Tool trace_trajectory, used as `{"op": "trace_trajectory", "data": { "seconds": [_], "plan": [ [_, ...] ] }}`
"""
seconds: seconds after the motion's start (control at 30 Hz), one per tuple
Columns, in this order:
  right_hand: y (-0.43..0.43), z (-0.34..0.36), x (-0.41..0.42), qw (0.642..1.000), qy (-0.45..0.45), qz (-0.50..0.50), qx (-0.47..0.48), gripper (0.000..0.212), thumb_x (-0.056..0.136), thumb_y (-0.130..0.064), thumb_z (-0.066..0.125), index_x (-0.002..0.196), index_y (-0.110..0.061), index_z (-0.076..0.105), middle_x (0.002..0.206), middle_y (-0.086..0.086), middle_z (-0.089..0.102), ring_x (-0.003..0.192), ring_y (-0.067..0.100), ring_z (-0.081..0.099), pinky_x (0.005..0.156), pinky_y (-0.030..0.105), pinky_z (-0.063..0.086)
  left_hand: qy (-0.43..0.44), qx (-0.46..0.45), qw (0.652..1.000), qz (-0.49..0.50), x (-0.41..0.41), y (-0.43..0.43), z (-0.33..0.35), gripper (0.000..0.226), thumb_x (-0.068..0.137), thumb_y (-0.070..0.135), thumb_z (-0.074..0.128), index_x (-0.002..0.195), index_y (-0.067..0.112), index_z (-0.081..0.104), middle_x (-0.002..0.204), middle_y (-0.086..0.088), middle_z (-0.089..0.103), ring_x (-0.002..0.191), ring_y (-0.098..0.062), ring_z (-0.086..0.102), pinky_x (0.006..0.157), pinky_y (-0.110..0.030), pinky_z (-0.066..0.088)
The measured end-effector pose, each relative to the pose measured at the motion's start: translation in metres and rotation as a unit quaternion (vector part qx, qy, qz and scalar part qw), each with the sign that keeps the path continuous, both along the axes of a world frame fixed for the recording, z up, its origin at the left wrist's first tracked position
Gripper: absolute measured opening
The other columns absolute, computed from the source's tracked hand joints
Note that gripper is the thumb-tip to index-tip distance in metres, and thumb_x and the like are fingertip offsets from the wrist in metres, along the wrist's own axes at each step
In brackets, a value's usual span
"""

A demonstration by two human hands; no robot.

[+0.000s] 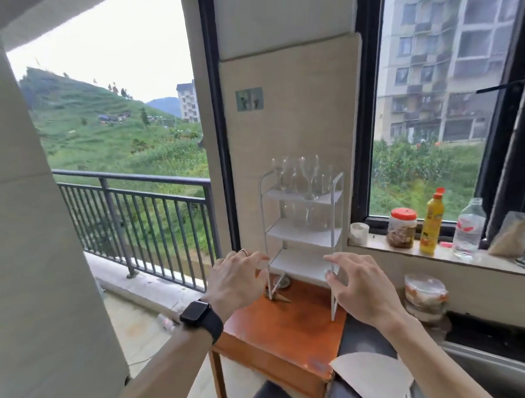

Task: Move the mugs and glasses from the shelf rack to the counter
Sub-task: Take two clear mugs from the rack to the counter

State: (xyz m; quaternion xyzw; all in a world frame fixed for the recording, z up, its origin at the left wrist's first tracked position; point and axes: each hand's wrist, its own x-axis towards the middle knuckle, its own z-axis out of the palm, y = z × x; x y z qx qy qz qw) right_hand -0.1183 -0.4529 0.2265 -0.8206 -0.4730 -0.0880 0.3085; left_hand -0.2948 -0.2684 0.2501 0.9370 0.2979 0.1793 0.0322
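Observation:
A white three-tier shelf rack (301, 230) stands on a small orange-brown wooden table (279, 327) against the wall. Several clear stemmed glasses (302, 176) stand on its top tier, and more clear glasses (307, 215) sit on the middle tier. The bottom tier looks bare. My left hand (234, 281), with a ring and a black watch on the wrist, hovers open near the rack's lower left leg. My right hand (358, 285) is open by the lower right leg. Neither hand holds anything.
A window ledge (438, 254) to the right carries a white cup (359, 233), a red-lidded jar (402, 227), a yellow bottle (431, 221), a clear water bottle (468, 227) and a bag. A lidded plastic container (424, 291) sits below it. A balcony railing (136, 222) runs on the left.

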Motion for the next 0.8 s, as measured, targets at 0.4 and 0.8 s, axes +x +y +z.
{"op": "trace_trajectory", "data": {
  "seconds": [0.4, 0.8],
  "plan": [
    [0.165, -0.048, 0.112, 0.995, 0.052, -0.052, -0.061, 0.043, 0.098, -0.042, 0.052, 0.139, -0.03, 0.056, 0.139, -0.008, 0.06, 0.132, 0.018, 0.045, 0.106, 0.034, 0.042, 0.022, -0.1, 0.993, -0.053, 0.162, 0.175, -0.053, 0.046, 0.089, 0.042, 0.043, 0.134, 0.043, 0.051, 0.124, 0.001, 0.062, 0.114, -0.024, 0.058, 0.09, -0.039, 0.047],
    [0.319, -0.095, 0.225, 0.851, 0.462, -0.186, 0.165, 0.038, 0.092, -0.028, 0.066, 0.129, -0.03, 0.055, 0.098, 0.003, 0.072, 0.092, 0.027, 0.072, 0.091, 0.045, 0.058, -0.179, -0.654, 0.734, -0.029, 0.336, 0.317, -0.1, 0.071, 0.096, 0.017, 0.062, 0.153, 0.028, 0.022, 0.093, -0.004, 0.064, 0.078, -0.025, 0.07, 0.074, -0.037, 0.06]
  ]
}}
